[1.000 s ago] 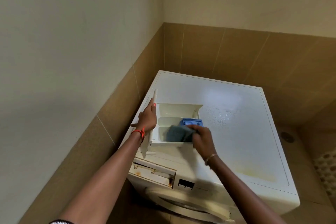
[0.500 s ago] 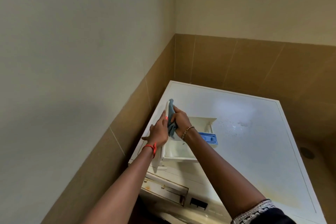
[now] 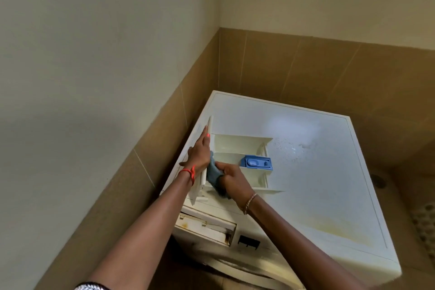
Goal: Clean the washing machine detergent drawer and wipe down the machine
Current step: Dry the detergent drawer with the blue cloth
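Cloth [image 3: 212, 174] in R hand [image 3: 233, 182], on drawer [image 3: 235, 146].

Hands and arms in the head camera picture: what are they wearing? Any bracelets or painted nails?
The left hand has a red-orange thread bracelet knotted at its wrist and an orange-pink painted fingernail. The right hand has a thin gold-coloured chain bracelet at its wrist. Both forearms are bare. A black-and-white patterned sleeve edge shows by the left upper arm.

white drawer [image 3: 237, 146], grey-blue cloth [image 3: 213, 175], tan tiles [image 3: 306, 73]
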